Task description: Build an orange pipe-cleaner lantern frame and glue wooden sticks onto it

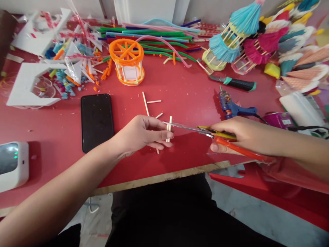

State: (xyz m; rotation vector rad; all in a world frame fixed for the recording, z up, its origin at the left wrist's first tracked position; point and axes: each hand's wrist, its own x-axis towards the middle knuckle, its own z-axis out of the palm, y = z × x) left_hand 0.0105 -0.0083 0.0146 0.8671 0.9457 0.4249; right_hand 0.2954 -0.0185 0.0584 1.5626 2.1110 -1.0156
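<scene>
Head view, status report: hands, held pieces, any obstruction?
Left hand pinching short, pale, wooden-looking sticks. Right hand gripping metal scissors with yellow-and-orange handles, blades at those sticks. Nothing visibly blocking the blades; loose, thin, pale sticks by left hand.

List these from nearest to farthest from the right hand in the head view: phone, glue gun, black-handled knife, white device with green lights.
1. Glue gun: just beyond the right hand.
2. Black-handled knife: farther back, behind the glue gun.
3. Phone: well to the left, past the left hand.
4. White device with green lights: at the picture's left edge.
</scene>
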